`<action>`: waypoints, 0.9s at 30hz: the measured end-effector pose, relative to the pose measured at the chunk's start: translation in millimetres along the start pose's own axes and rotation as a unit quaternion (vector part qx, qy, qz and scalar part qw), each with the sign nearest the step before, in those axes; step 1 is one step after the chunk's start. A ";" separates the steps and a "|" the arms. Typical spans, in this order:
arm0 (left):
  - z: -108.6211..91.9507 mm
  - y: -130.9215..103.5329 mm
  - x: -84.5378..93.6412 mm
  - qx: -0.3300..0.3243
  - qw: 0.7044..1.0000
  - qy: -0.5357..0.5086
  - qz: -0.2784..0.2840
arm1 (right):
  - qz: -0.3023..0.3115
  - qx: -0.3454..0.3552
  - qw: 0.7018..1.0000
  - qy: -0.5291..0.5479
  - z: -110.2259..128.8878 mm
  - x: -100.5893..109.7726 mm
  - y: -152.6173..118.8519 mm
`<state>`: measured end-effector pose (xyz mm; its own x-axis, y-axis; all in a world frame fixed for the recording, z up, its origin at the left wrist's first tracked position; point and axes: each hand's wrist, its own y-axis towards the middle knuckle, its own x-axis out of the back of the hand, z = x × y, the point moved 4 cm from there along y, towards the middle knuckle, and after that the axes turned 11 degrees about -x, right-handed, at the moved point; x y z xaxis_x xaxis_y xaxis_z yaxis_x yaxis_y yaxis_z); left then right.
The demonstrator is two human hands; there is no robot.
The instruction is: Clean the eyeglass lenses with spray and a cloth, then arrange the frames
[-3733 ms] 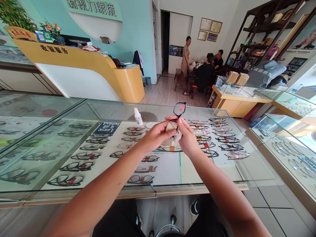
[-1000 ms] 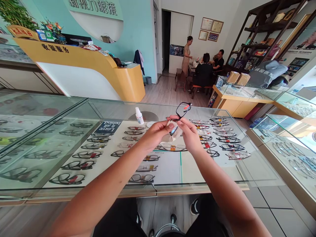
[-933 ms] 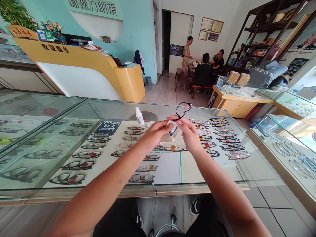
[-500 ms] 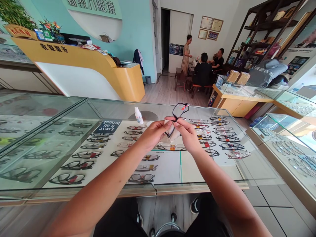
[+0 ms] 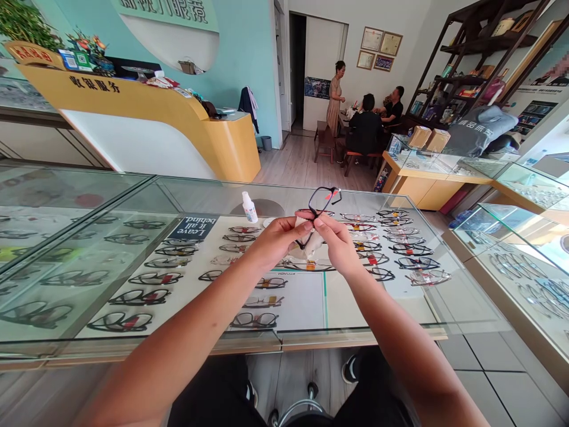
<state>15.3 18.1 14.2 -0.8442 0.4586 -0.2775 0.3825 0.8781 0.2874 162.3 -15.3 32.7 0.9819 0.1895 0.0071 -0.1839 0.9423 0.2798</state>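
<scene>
A white bottle (image 5: 249, 207) stands on the glass bench (image 5: 377, 308). To the bottle's right, the left hand (image 5: 284, 236) pinches a pale cloth (image 5: 309, 246) against dark-framed eyeglasses (image 5: 320, 201), while the right hand (image 5: 336, 237) clamps the same eyeglasses near their middle. They tilt above the bench, one lens upward. Left of the bottle lies a dark card (image 5: 194, 229); display frames (image 5: 254, 321) sit nearer the wearer than the bottle, under glass.
</scene>
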 end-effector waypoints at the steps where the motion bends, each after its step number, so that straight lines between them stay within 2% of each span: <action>1: -0.3 -0.1 0.2 -0.003 1.000 0.002 0.003 | -0.003 -0.001 1.000 0.005 0.4 -0.1 0.0; 10: 1.4 -0.9 2.1 0.002 0.999 0.016 0.035 | -0.028 -0.044 0.998 0.035 -5.1 2.9 2.4; 17: 1.8 -2.7 -1.0 0.022 0.996 0.001 0.088 | -0.021 -0.071 0.992 0.104 -19.8 6.1 4.8; 23: -0.5 -1.7 -1.4 0.007 0.995 0.015 0.098 | -0.055 -0.093 0.989 0.101 -23.8 9.9 6.9; 27: -0.1 -0.9 0.2 -0.002 0.996 0.025 0.081 | -0.042 -0.080 0.990 0.109 -22.4 7.5 6.6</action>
<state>14.8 17.3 13.9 -0.7895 0.5862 -0.1819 0.5132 0.7930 0.3284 167.4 -1.4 13.1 0.9639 0.1472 -0.2218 -0.1242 0.9856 0.1145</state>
